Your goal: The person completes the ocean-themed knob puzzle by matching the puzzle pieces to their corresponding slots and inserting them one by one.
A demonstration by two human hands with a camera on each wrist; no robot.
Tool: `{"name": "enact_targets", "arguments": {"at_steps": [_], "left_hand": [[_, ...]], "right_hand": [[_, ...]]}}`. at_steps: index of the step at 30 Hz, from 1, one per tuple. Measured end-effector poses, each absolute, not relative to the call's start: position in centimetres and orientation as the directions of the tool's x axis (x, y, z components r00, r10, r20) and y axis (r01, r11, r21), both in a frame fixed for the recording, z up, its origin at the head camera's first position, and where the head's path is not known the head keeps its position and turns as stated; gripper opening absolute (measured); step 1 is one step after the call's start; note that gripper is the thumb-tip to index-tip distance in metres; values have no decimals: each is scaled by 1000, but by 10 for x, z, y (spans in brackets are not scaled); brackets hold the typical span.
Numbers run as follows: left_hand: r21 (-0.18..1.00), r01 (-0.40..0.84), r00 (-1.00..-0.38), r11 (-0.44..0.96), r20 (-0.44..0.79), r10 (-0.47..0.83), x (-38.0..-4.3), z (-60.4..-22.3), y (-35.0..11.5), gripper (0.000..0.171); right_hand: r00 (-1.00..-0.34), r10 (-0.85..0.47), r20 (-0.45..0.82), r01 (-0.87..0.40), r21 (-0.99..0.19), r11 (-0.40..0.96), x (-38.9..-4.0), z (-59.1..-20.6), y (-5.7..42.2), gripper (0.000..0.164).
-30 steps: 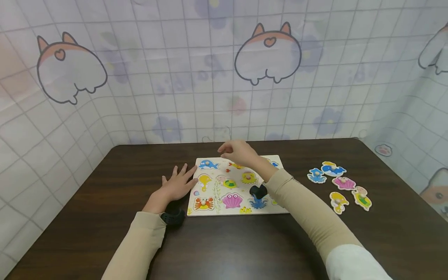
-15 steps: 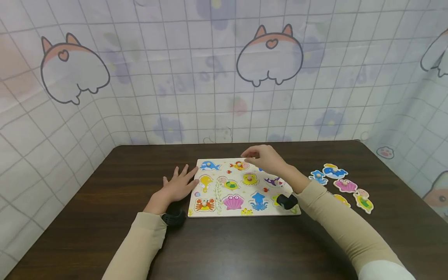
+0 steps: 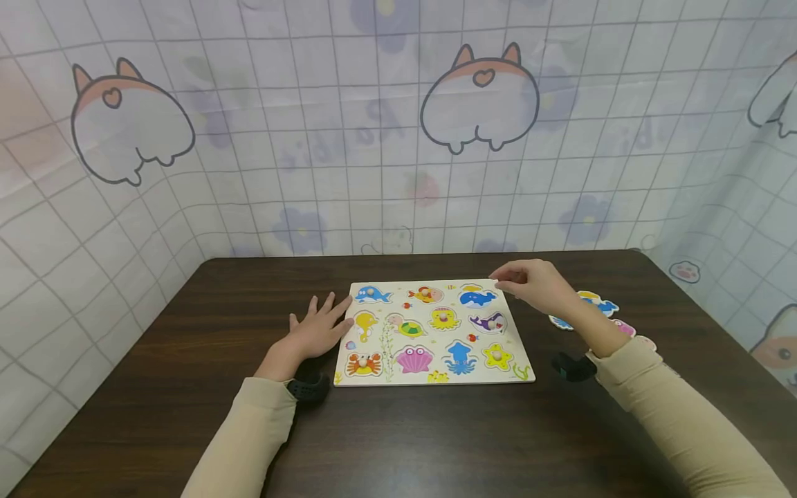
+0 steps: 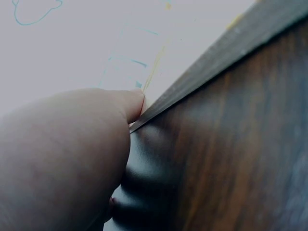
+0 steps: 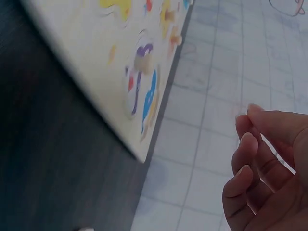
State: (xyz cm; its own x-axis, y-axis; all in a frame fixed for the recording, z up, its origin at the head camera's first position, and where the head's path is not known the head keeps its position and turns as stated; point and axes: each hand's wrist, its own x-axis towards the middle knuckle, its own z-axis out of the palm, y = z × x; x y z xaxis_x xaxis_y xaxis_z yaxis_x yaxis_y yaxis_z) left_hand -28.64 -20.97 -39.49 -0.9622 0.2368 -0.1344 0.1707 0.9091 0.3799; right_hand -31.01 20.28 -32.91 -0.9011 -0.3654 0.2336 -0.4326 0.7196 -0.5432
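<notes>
Both hands (image 3: 313, 333) (image 3: 540, 285), head view only

loose pieces (image 3: 604, 305) right of board (image 3: 441, 349)

Table (image 3: 398, 443): dark wood grain. Gridded white cloth (image 3: 311, 187) behind it and along both sides. Corgi print (image 3: 479, 104) above its far edge, paw print (image 3: 685, 271) off its far right corner. Pink blob (image 3: 425, 189) above the far edge, maybe a strawberry, too faint to be sure.
</notes>
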Motion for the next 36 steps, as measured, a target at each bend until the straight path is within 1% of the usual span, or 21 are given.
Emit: {"name": "enact_targets", "arguments": {"at_steps": [10,17,22,29,36], "left_hand": [[385,172,-961,907,-135,240,-287,-395,-208,64],[386,169,-962,907,-135,237,-286,-394,-208,64],[384,165,-963,908,-137,232,-285,-393,-209,64],[390,165,-963,906,-133,233,-284,-393,-209,63],[384,161,-964,909,-136,228,-285,-394,-209,63]], "right_hand": [[-922,-333,198,-386,-534,752,-302,-335,250,23],[-934,-332,131,-349,-534,771,-302,-344,278,26],[-935,-341,97,-342,-500,796,-306,-348,292,27],[-943,-332,28,-299,-507,808,-309,-352,309,27],[-952,-305,-18,-259,-481,838,-310,-356,318,25]]}}
